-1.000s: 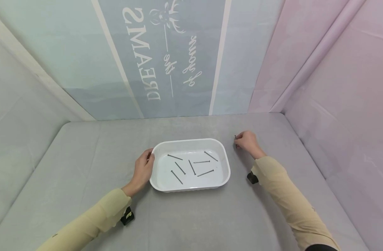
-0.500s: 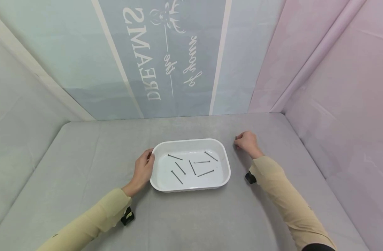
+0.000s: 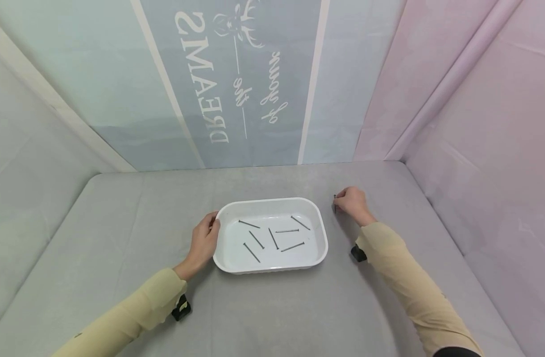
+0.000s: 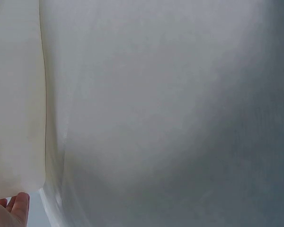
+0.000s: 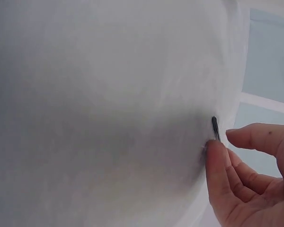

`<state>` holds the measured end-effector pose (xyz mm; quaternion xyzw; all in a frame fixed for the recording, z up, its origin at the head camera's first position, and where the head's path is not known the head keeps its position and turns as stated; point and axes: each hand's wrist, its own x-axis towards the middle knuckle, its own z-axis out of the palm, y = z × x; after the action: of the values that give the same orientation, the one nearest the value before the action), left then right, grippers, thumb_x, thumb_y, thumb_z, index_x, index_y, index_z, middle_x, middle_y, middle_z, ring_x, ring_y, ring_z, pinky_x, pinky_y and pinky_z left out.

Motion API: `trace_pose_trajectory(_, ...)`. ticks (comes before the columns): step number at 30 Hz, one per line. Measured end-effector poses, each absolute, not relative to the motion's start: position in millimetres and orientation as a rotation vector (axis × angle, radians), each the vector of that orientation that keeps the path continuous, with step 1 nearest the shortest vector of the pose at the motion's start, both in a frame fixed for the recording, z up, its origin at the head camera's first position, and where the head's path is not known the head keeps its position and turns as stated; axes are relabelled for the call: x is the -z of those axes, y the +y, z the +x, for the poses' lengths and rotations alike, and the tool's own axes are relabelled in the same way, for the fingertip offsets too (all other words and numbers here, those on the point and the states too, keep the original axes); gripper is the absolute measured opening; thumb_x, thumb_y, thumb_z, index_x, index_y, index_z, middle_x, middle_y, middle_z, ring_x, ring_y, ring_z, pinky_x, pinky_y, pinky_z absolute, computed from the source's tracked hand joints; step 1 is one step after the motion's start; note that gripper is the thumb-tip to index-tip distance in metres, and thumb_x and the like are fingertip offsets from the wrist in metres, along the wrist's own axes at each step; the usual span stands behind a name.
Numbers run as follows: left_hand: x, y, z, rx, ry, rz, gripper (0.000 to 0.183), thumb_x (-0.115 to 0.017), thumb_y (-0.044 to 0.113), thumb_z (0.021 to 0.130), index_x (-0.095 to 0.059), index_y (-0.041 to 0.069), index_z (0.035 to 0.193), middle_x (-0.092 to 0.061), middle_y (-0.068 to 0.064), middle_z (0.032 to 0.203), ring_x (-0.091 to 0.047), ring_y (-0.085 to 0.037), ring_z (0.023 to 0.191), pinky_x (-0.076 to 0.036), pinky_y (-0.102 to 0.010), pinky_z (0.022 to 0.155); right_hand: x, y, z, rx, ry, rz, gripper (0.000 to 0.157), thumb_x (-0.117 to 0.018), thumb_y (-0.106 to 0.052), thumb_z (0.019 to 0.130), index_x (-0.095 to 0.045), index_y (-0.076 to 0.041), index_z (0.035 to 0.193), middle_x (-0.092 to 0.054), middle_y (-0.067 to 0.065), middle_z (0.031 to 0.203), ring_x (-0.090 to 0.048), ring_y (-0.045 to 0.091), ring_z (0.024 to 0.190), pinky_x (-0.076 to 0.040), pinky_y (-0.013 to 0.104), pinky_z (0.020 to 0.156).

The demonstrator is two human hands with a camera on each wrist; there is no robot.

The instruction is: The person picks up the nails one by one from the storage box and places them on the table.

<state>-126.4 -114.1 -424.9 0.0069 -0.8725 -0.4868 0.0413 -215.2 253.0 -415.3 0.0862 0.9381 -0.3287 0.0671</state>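
A white rectangular tray (image 3: 272, 267) stands on the grey surface in the head view. Several dark nails lie scattered in it, among them one nail (image 3: 252, 252) near the front left. My left hand (image 3: 204, 240) grips the tray's left rim, fingers at the outside and thumb at the edge. To the right of the tray, my right hand (image 3: 351, 202) pinches a single nail (image 3: 335, 197), which stands roughly upright, close over the surface. The right wrist view shows that nail's dark upper end (image 5: 215, 124) beside my fingertips; its lower part is hidden by a finger.
The grey padded surface (image 3: 263, 317) runs back to a pale blue printed cloth wall (image 3: 272, 144). A whitish side wall (image 3: 31, 163) rises at the left and a pink one (image 3: 482, 163) at the right. A cream sleeve (image 4: 16, 94) fills the left wrist view's edge.
The nail in my right hand has shifted slightly and stands a little straighter. My left hand, the tray and the nails in it have stayed put.
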Motion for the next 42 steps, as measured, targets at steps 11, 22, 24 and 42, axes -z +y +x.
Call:
trace_pose_trajectory(11, 426, -115, -126, 1.499, -2.668, 0.027, 0.036, -0.036, 0.015, 0.098, -0.047, -0.005, 0.125, -0.055, -0.021, 0.116, -0.055, -0.029, 0.104, -0.046, -0.042, 0.085, 407, 254, -214, 0.853, 2.919, 0.097, 0.022, -0.055, -0.006, 0.08, -0.063, 0.01, 0.092, -0.064, 0.021, 0.084, -0.058, 0.024, 0.068, -0.047, 0.03, 0.058)
trace_pose_trajectory(22, 425, -116, -126, 1.499, -2.664, 0.026, 0.036, -0.036, 0.016, 0.098, -0.047, -0.004, 0.126, -0.055, -0.021, 0.117, -0.054, -0.029, 0.105, -0.046, -0.042, 0.086, 391, 244, -213, 0.658, 2.917, -0.018, 0.025, -0.055, -0.006, 0.08, -0.061, 0.011, 0.097, -0.063, 0.024, 0.094, -0.058, 0.029, 0.076, -0.049, 0.038, 0.065)
trace_pose_trajectory(24, 425, -116, -126, 1.5, -2.669, 0.031, 0.036, -0.036, 0.015, 0.098, -0.048, -0.004, 0.126, -0.055, -0.021, 0.117, -0.054, -0.029, 0.105, -0.046, -0.042, 0.086, 389, 242, -213, 0.635, 2.919, -0.03, 0.026, -0.054, -0.006, 0.079, -0.06, 0.011, 0.098, -0.062, 0.024, 0.095, -0.058, 0.03, 0.079, -0.049, 0.039, 0.069)
trace_pose_trajectory(42, 425, -115, -126, 1.493, -2.668, 0.031, 0.036, -0.037, 0.015, 0.098, -0.048, -0.004, 0.126, -0.055, -0.021, 0.117, -0.054, -0.03, 0.105, -0.046, -0.042, 0.086, 370, 232, -208, 0.494, 2.89, -0.105, 0.032, -0.053, -0.006, 0.081, -0.057, 0.012, 0.108, -0.059, 0.026, 0.106, -0.057, 0.036, 0.095, -0.048, 0.044, 0.077)
